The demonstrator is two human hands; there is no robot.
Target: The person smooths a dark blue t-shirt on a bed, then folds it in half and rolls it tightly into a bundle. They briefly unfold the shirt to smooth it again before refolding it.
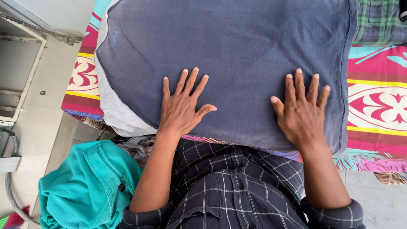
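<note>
Navy cotton shirt (237, 51) fills the centre of the frame on the patterned cloth (377, 101), my left hand (181, 108) and right hand (302, 112) spread flat on it; it looks soft, light and limp, best pinched at its hem.

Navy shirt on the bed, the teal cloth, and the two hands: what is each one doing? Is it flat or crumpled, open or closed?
Navy shirt: spread flat on the patterned cover, grey sleeve showing at its left edge.
Left hand: open, fingers spread, pressed flat on the shirt.
Right hand: open, palm down on the shirt.
Teal garment: crumpled in a heap beside the person.
Patterned cover: lying smooth under the shirt.
</note>
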